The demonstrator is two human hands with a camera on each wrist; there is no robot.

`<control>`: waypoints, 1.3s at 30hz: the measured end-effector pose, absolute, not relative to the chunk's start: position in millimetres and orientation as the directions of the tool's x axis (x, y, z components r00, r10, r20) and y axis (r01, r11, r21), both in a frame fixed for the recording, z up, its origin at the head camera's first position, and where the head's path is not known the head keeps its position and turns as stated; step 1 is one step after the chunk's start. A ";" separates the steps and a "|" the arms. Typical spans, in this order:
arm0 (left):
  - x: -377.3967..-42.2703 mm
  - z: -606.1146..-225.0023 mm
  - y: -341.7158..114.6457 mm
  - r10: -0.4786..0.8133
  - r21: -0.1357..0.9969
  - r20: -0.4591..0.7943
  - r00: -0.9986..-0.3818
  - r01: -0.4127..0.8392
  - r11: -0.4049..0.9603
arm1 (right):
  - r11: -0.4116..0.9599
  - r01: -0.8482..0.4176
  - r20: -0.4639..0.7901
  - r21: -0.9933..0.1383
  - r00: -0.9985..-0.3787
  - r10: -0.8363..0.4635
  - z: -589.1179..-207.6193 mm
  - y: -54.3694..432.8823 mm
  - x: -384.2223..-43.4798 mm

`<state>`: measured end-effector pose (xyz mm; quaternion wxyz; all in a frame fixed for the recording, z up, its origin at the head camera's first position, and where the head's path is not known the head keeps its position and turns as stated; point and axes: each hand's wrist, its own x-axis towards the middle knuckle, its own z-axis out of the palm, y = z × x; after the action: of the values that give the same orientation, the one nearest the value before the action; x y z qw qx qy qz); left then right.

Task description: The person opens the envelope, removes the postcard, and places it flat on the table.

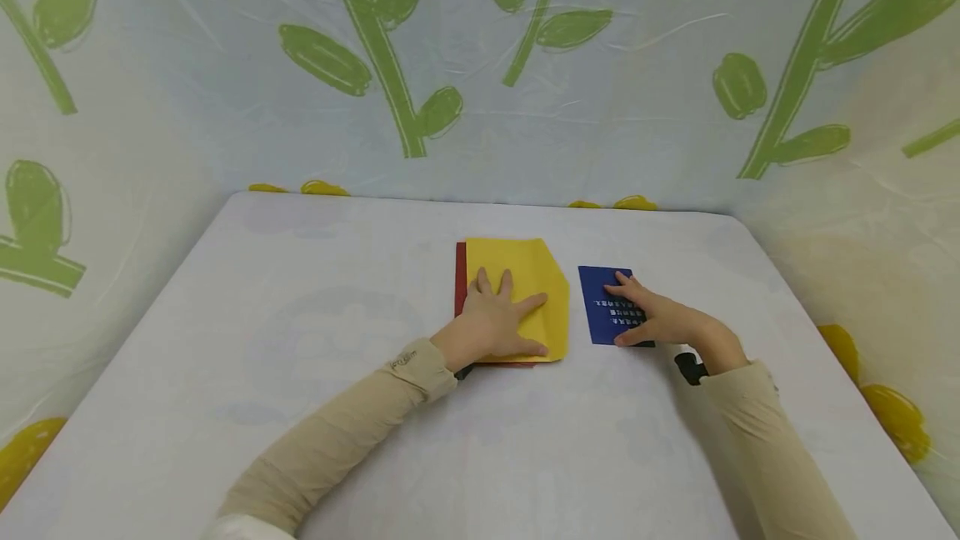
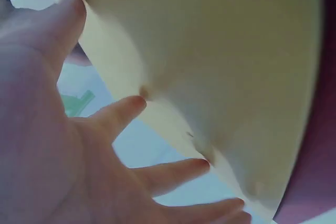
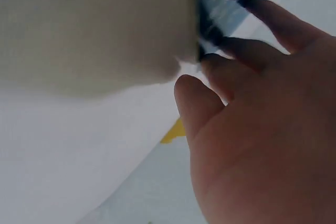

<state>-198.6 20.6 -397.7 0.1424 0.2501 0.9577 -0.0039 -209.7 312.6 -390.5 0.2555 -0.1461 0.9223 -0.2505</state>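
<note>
In the head view a yellow envelope [image 1: 525, 261], its angled flap toward the right, lies on top of a flat red piece [image 1: 461, 273] that shows along the left and lower edges. Spread across the envelope is my left hand [image 1: 495, 319], fingers straight; the left wrist view has its fingertips on the yellow paper [image 2: 226, 66]. To the right lies a blue card [image 1: 600, 307] with white printed text. My right hand [image 1: 663, 315] reaches over its right side, fingers loosely extended, thumb at the lower edge. In the right wrist view those fingertips touch the card [image 3: 215, 9].
Both papers lie on a white-covered table [image 1: 337, 315]. A patterned sheet [image 1: 637, 107] with green leaves and yellow shapes hangs behind it and along the sides. Dark bands show at both wrists, most clearly the right wristband [image 1: 690, 368].
</note>
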 end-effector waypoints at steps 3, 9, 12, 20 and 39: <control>-192.8 -398.1 15.2 0.527 0.072 -0.220 -0.821 0.525 0.848 | 0.819 -0.217 -0.324 -0.531 -0.841 -0.433 -387.1 305.6 -200.1; -166.7 -394.5 -2.3 0.609 0.084 -0.143 -0.780 0.603 0.793 | 0.825 -0.297 -0.236 -0.481 -0.862 -0.448 -378.3 278.5 -165.6; -153.1 -393.5 -6.3 0.614 0.088 -0.163 -0.772 0.609 0.788 | 0.865 -0.297 -0.233 -0.404 -0.881 -0.411 -378.0 263.4 -148.4; -137.6 -394.6 -0.2 0.628 0.001 -0.213 -0.748 0.643 0.766 | 0.916 -0.248 -0.308 -0.316 -0.886 -0.347 -383.8 253.3 -132.1; -139.8 -399.4 74.6 0.556 -0.057 -0.295 -0.777 0.595 0.801 | 0.855 -0.176 -0.277 -0.487 -0.898 -0.343 -387.1 324.2 -150.0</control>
<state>-139.8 74.6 -399.4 0.1330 0.3064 0.9397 -0.0737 -150.0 324.2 -387.1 0.1801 -0.1372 0.9462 -0.2314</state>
